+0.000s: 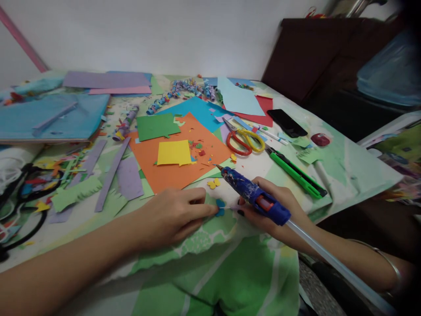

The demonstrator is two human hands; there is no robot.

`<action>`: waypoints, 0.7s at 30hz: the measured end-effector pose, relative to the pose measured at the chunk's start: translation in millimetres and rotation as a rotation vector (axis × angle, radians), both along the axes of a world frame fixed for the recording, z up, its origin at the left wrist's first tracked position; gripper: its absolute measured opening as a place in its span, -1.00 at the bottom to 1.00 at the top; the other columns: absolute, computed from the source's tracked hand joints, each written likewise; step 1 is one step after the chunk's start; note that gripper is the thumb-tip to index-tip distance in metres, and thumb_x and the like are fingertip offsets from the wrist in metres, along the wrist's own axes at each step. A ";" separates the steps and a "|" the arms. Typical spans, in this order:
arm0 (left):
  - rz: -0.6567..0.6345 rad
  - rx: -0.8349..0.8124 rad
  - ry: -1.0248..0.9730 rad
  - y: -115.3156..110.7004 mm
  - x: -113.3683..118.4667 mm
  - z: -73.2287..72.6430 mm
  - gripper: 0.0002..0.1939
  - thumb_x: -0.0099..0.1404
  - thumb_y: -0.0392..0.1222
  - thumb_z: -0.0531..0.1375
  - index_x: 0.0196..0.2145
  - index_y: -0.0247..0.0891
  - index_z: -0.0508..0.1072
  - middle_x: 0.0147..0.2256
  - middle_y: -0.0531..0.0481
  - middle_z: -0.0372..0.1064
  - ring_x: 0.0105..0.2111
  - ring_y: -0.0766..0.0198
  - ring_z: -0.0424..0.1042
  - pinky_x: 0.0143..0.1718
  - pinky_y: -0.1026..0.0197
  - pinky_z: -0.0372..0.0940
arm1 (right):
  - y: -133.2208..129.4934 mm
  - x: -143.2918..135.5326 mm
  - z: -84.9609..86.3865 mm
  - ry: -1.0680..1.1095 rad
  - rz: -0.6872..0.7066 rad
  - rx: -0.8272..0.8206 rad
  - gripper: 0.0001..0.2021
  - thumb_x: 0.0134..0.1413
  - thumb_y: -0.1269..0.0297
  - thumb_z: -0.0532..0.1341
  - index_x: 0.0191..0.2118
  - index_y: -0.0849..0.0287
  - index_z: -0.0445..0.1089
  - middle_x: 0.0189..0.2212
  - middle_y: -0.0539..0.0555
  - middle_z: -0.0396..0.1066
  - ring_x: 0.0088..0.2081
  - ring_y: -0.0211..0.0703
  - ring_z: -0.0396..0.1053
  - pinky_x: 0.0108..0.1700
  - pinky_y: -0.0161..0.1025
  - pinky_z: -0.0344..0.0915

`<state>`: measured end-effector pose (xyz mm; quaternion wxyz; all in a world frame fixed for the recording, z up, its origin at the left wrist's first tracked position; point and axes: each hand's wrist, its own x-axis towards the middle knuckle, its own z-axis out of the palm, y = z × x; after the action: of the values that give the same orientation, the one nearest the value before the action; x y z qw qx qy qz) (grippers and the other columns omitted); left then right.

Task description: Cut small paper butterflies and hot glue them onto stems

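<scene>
My right hand (272,206) is closed round a blue hot glue gun (253,191), with a long clear glue stick (329,259) sticking out of its back. The nozzle points up and to the left, above the table. A thin pale strip (233,207) runs from the right fingertips to a small blue paper cut-out (220,207). My left hand (179,215) rests on the table with its index finger stretched out, the tip touching this cut-out. Its other fingers are partly bent. Just beyond lies a yellow paper butterfly (213,183).
Orange (154,171), yellow (173,152) and green paper (158,126) lies ahead. Scissors (245,141), a green cutter knife (296,173) and a phone (287,123) are on the right. Purple strips (112,175), scraps and black-handled scissors (39,224) spread leftward, near a blue folder (52,116).
</scene>
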<state>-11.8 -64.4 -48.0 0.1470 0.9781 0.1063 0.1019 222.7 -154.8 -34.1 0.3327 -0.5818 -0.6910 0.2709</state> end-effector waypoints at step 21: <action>-0.008 0.025 -0.042 0.5 -2.5 -1.7 -0.70 0.34 -0.29 -0.01 -0.05 -0.15 0.40 -0.39 0.02 0.25 -0.52 0.37 0.24 -0.53 0.29 0.13 | -3.9 6.9 -5.0 -0.099 0.260 0.036 -0.73 -0.09 0.39 0.24 -0.21 0.06 0.23 -0.11 0.04 0.30 -0.06 -0.09 0.28 -0.09 -0.22 0.20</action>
<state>-14.2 -63.9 -49.7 0.1371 0.9780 0.0978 0.1233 229.6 -158.6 -39.1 0.2706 -0.4939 -0.7809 0.2702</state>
